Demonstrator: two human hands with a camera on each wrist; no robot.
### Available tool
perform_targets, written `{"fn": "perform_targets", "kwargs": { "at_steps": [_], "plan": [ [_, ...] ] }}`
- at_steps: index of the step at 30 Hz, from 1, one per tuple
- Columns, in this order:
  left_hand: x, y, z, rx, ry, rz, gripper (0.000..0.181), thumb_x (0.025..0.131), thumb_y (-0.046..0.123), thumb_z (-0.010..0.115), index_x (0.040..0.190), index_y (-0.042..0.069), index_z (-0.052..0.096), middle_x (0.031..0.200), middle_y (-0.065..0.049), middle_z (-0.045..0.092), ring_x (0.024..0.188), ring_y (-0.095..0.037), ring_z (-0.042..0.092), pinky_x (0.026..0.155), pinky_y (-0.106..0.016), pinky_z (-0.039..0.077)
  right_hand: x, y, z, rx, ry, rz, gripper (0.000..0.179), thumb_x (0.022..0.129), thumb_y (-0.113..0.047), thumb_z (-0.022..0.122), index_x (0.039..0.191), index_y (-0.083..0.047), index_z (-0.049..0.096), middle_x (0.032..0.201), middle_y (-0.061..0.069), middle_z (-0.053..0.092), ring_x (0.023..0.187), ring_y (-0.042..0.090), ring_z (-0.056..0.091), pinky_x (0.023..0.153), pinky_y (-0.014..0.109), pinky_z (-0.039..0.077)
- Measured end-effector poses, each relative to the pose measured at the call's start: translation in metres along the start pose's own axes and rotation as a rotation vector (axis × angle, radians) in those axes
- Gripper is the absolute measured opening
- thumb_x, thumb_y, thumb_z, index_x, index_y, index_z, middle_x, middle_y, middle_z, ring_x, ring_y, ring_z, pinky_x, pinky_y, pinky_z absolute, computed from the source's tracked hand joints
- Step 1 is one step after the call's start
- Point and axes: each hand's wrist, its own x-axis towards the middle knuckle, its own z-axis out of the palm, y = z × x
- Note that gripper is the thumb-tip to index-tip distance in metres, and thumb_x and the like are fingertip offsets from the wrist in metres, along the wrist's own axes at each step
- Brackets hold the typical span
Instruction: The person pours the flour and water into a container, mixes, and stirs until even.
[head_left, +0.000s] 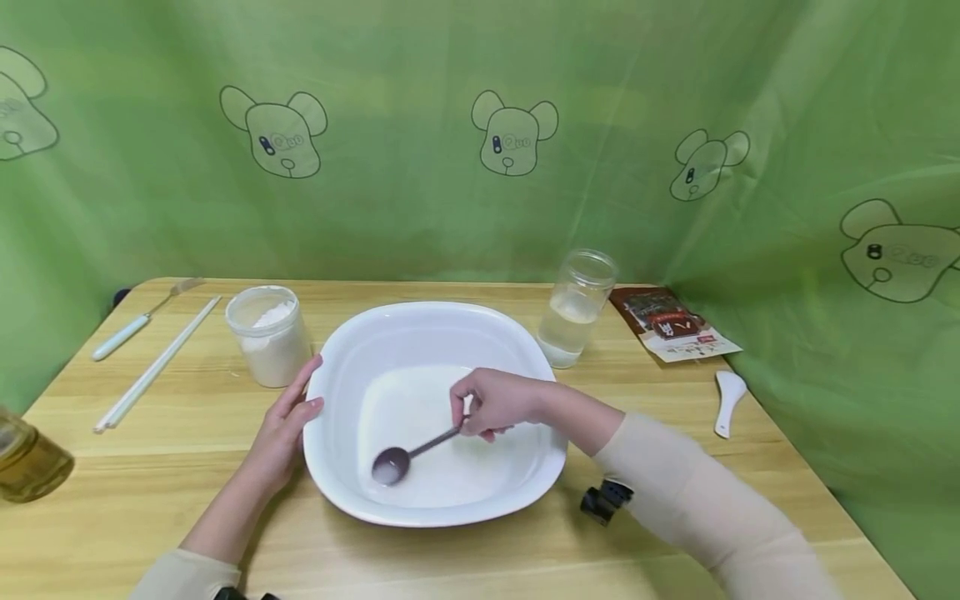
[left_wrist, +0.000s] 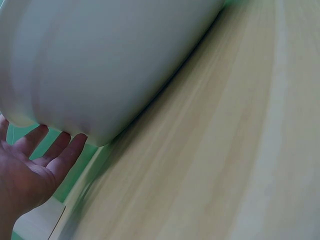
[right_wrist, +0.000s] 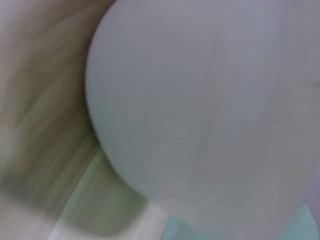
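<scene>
A wide white basin (head_left: 431,321) stands on the table with a bright white layer over its bottom. At its left rim is my left hand (head_left: 281,429), thumb over the edge; in the left wrist view, fingertips (left_wrist: 75,142) rest against the outer wall below the rim. Inside the basin, my right hand (head_left: 495,404) pinches the handle of a dark measuring spoon (head_left: 401,461). The spoon's round bowl points left and holds something whitish. Only the basin's outer wall (right_wrist: 190,110) fills the right wrist view, so the hand and spoon are hidden there.
Left of the basin stands a jar of white powder (head_left: 272,350); beyond it lie white chopsticks (head_left: 157,364) and a blue-handled fork (head_left: 123,335). A glass jar of clear liquid (head_left: 573,321), a brown packet (head_left: 671,323) and a white spoon (head_left: 727,400) are right. Amber jar (head_left: 33,462) far left.
</scene>
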Motion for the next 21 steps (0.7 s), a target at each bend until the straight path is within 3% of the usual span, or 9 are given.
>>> {"fn": "perform_targets", "kwargs": {
  "at_steps": [5,11,15,21],
  "plan": [
    [0.000,0.001,0.000,-0.002,0.006,-0.013,0.052,0.089,0.014,0.044,0.137,0.017,0.025,0.141,-0.011,0.013,0.100,-0.007,0.048,0.076,-0.026,0.046,-0.033,0.009,-0.015,-0.087,-0.023,0.024,0.011,0.072,0.006,0.056,0.072,-0.005,0.056,0.044,0.003,0.046,0.036,0.009,0.037,0.035,0.016,0.029],
    [0.000,0.002,0.001,-0.005,0.004,-0.011,0.052,0.089,0.014,0.044,0.137,0.017,0.025,0.141,-0.011,0.013,0.100,-0.006,0.047,0.077,-0.024,0.046,-0.058,0.018,-0.046,-0.211,0.091,0.070,0.014,0.066,0.010,0.051,0.070,-0.003,0.055,0.046,0.004,0.047,0.039,0.012,0.042,0.037,0.019,0.034],
    [0.000,0.002,0.000,-0.010,0.004,-0.007,0.052,0.089,0.015,0.044,0.137,0.017,0.025,0.142,-0.011,0.013,0.101,-0.006,0.046,0.078,-0.024,0.045,-0.053,0.025,-0.061,-0.275,0.225,0.119,0.012,0.068,0.008,0.052,0.073,-0.003,0.054,0.045,0.004,0.047,0.039,0.012,0.042,0.037,0.020,0.032],
    [0.000,0.001,0.000,-0.011,0.000,-0.015,0.052,0.089,0.015,0.044,0.137,0.017,0.025,0.141,-0.011,0.015,0.102,-0.008,0.046,0.077,-0.025,0.045,-0.020,0.029,-0.060,-0.205,0.350,0.150,0.007,0.072,0.004,0.055,0.075,-0.003,0.055,0.048,0.006,0.051,0.040,0.013,0.043,0.037,0.020,0.033]
  ]
}}
